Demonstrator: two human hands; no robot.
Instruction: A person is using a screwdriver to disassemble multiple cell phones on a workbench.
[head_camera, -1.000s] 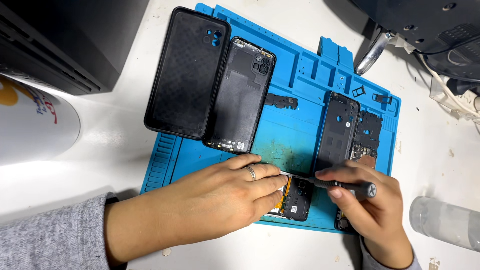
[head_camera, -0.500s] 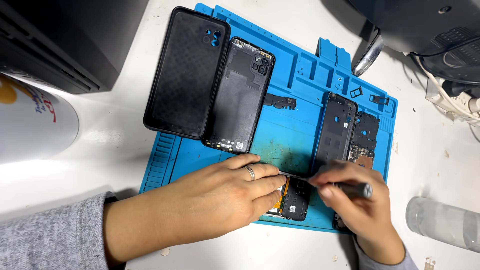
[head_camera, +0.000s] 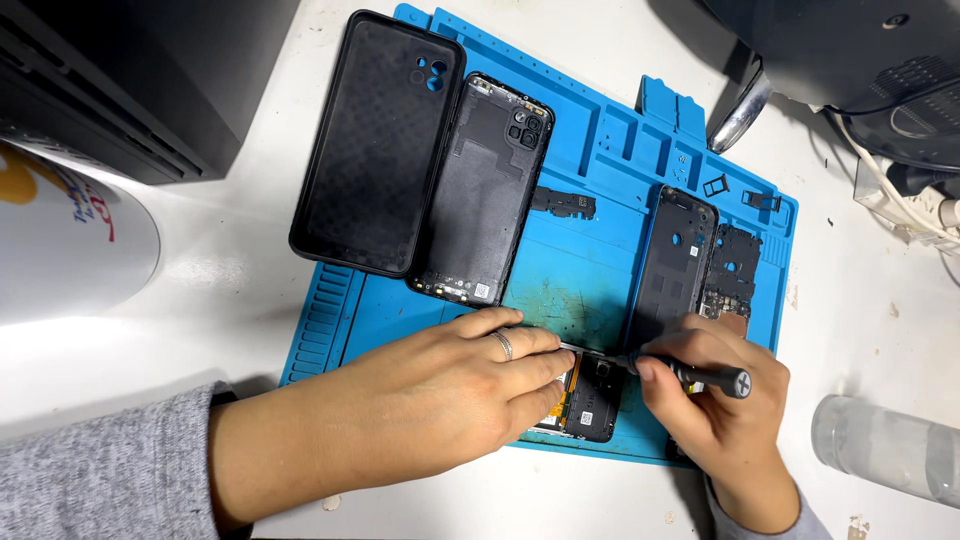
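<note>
Left hand (head_camera: 455, 385) lies flat, fingers together, pressing on an opened phone (head_camera: 590, 400) at the near edge of the blue mat (head_camera: 600, 150). Right hand (head_camera: 720, 400) is pinched around a screwdriver (head_camera: 690, 372), tip on the phone. Case (head_camera: 378, 140) and back cover (head_camera: 482, 190) lie at the mat's far left.

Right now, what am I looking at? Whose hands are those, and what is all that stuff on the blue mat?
This picture comes from a camera on a person's head, looking down at their own two hands. The left hand presses down on an opened phone. The right hand holds a screwdriver with its tip at that phone. All this lies on a blue mat on a white table. Further up the mat lie a black case, a back cover and an inner frame.
</note>
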